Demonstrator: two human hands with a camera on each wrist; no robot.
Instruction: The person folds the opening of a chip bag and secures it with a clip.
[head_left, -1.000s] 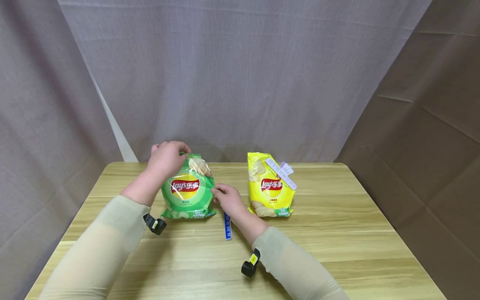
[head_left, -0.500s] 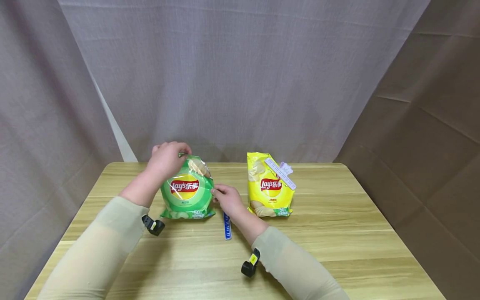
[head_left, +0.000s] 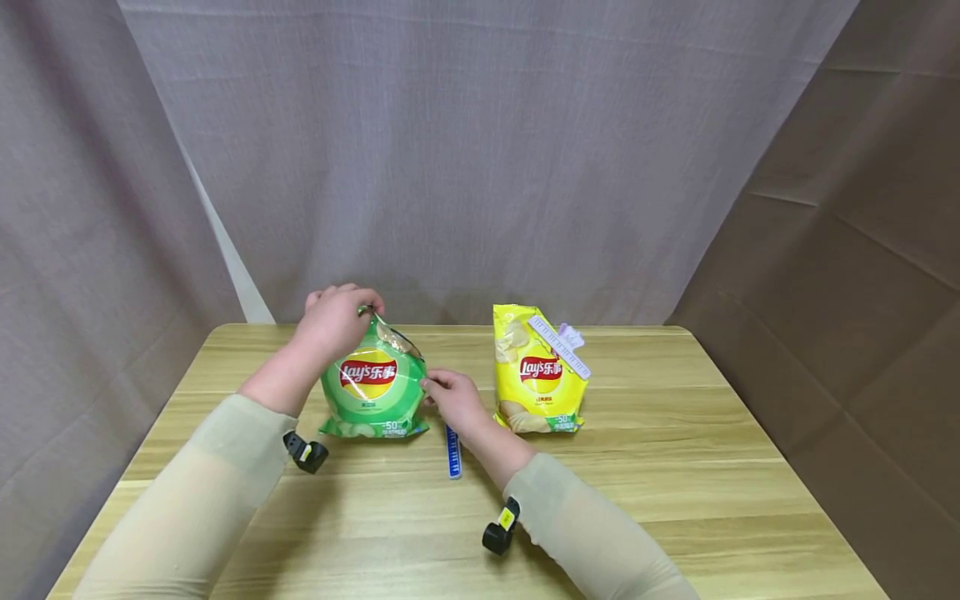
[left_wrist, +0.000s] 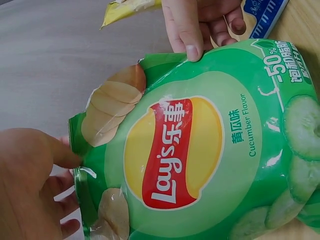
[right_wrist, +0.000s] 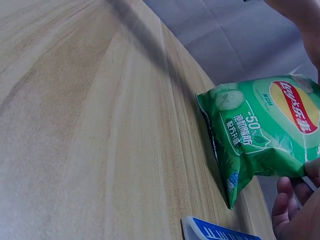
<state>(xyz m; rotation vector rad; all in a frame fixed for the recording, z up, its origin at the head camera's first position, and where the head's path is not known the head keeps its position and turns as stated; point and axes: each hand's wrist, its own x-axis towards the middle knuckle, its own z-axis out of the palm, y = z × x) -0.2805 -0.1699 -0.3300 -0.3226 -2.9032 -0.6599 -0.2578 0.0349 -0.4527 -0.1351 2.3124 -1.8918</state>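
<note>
A green bag of potato chips stands upright on the left half of the table, its label facing me. My left hand pinches the bag's top edge near its left corner; the left wrist view shows the thumb on the front with fingers behind. My right hand holds the bag's right side edge between thumb and fingers. From the left hand, the top edge slopes down to the right, the upper right corner bent back. A blue bag clip lies on the table just below my right hand, partly hidden by it.
A yellow bag of potato chips stands to the right, its upper right corner folded and held by a lilac bag clip. Beneath everything is a wooden table, with a grey curtain behind its far edge.
The green bag's upper right corner has bent backward, so its top edge now slants down to the right. Both hands keep their hold in nearly the same places.
</note>
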